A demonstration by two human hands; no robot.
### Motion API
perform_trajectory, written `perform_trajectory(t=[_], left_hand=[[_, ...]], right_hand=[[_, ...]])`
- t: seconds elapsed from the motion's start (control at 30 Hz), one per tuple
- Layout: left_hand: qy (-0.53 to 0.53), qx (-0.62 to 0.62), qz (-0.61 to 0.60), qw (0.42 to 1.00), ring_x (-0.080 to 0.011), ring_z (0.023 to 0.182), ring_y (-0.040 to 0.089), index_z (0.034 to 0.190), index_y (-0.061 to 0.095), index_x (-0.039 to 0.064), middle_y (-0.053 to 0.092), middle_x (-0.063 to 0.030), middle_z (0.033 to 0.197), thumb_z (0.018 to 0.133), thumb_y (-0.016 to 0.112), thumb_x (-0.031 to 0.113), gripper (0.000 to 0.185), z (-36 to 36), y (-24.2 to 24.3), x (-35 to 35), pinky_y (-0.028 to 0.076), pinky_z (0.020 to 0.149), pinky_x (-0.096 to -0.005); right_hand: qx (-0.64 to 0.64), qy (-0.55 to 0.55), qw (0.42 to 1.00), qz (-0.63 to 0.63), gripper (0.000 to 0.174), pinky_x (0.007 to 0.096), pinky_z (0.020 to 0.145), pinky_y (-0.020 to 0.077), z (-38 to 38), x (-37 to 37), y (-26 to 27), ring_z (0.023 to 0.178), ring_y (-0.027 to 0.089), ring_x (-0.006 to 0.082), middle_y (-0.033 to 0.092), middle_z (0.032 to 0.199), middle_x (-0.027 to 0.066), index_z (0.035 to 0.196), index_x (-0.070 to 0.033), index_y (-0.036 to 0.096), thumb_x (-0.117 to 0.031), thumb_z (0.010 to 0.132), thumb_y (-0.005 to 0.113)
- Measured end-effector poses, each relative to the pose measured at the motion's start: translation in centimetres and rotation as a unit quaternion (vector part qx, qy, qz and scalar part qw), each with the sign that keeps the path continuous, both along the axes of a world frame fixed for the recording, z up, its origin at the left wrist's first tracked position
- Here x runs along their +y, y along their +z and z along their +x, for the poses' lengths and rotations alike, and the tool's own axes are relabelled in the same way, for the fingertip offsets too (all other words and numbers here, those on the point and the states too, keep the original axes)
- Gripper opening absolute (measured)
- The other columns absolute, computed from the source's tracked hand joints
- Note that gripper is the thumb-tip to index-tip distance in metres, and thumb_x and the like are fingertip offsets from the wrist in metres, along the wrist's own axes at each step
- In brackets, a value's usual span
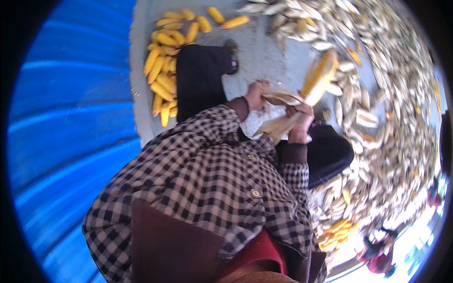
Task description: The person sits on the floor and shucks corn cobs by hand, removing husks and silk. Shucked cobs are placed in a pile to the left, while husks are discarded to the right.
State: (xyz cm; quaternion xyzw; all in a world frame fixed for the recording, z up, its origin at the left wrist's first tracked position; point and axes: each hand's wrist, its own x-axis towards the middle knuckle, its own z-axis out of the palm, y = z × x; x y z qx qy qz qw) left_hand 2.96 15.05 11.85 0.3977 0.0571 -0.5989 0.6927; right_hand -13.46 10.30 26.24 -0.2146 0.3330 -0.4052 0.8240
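Note:
In front of my chest my right hand grips the base of a corn ear, whose yellow kernels are bare and whose upper end is blurred. My left hand is closed on a strip of dry husk that stretches across to the ear's base. Another pale husk flap hangs below my right hand. Beyond my left knee lies a pile of bare yellow corn ears.
A large heap of corn in dry husks spreads on the right. More yellow ears lie at the lower right. A blue corrugated sheet stands at the left. Other people are at the far lower right.

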Motion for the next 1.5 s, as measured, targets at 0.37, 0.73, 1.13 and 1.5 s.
perform_trajectory(t=[0.37, 0.73, 1.13, 1.5], left_hand=[[-0.039, -0.389, 0.050, 0.919, -0.0117, 0.077, 0.057, 0.098, 0.060, 0.007, 0.063, -0.0018, 0.088, 0.093, 0.050, 0.041, 0.036, 13.8, 17.3, -2.3, 0.045, 0.070, -0.0270], [-0.637, -0.037, -0.025, 0.769, -0.0173, 0.071, 0.063, 0.124, 0.044, -0.003, 0.061, -0.0170, 0.095, 0.081, 0.068, 0.038, 0.064, 8.5, 22.0, -0.4, 0.054, 0.059, -0.0264], [-0.536, 0.160, -0.004, 0.829, -0.0191, 0.064, 0.060, 0.123, 0.044, 0.000, 0.058, -0.0143, 0.089, 0.081, 0.069, 0.034, 0.060, 5.5, 18.4, 5.4, 0.053, 0.055, -0.0282], [-0.434, 0.207, -0.054, 0.875, -0.0224, 0.064, 0.063, 0.125, 0.041, -0.004, 0.059, -0.0160, 0.090, 0.083, 0.064, 0.023, 0.055, 2.2, 19.1, 5.2, 0.056, 0.058, -0.0308]], right_hand=[[0.400, 0.009, 0.787, -0.469, 0.038, 0.0339, 0.072, 0.0499, -0.9, -3.2, 3.3, 0.081, 0.066, 0.0278, 0.064, 0.089, 0.0133, 0.107, -0.009, 0.056, 0.000, 0.070, 0.059], [0.454, 0.093, 0.469, -0.752, 0.038, 0.0404, 0.067, 0.0483, -1.3, -4.2, 7.7, 0.076, 0.060, 0.0288, 0.057, 0.078, 0.0067, 0.106, -0.014, 0.056, -0.004, 0.070, 0.059], [0.439, 0.122, 0.446, -0.770, 0.050, 0.0386, 0.060, 0.0451, -0.9, -2.3, 2.7, 0.064, 0.056, 0.0259, 0.049, 0.071, 0.0052, 0.114, -0.011, 0.053, -0.022, 0.069, 0.068], [0.446, 0.140, 0.450, -0.761, 0.024, 0.0380, 0.060, 0.0467, -0.2, -3.4, 1.8, 0.065, 0.059, 0.0238, 0.050, 0.068, 0.0046, 0.084, -0.011, 0.051, -0.020, 0.067, 0.065]])
